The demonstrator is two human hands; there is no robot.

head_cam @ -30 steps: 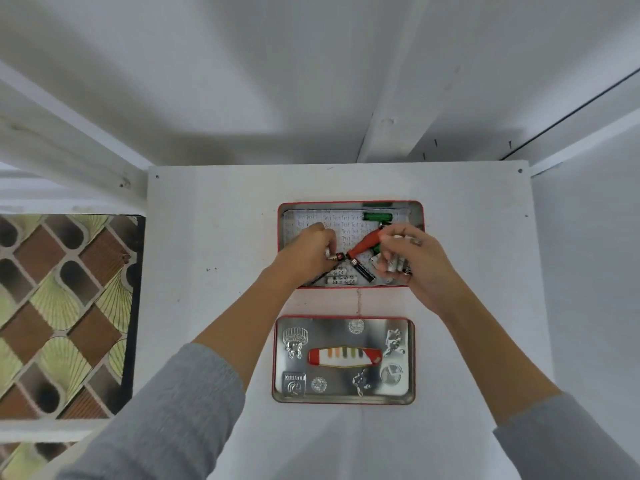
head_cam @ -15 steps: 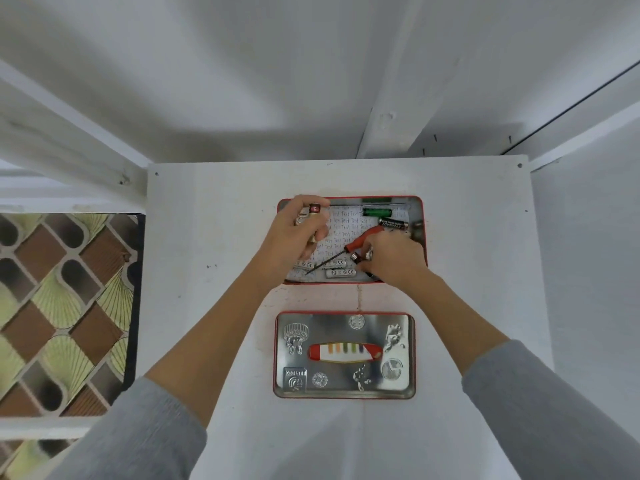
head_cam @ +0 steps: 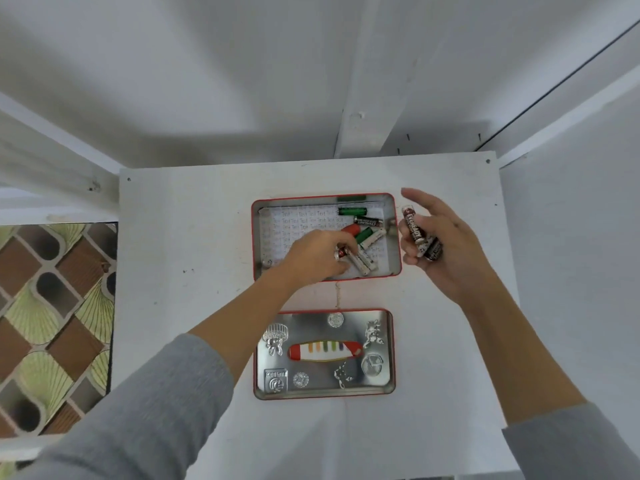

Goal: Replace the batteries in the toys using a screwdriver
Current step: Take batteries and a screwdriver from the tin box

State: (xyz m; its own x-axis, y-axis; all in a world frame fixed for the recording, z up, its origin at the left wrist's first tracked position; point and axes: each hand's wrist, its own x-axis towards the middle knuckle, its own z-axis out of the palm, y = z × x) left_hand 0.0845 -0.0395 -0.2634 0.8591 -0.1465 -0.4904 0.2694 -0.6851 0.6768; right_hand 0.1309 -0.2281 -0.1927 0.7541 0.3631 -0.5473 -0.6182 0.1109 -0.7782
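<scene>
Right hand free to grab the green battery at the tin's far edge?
Probably not cleanly: the right hand already holds two batteries beside the tin. The green battery itself lies uncovered.

- Bright, even daylight-ish light all over, nothing dim.
- Soft grey shadows across the white boards up top.
- Faint shadows only on the worktop [head_cam: 194, 237].
- Mild glare on the shiny tin lid [head_cam: 384, 372], embossing glinting.
- Strong wide-angle bend, straight edges splaying out toward the corners.
- Slightly soft overall; sleeves at the bottom blurred.
</scene>
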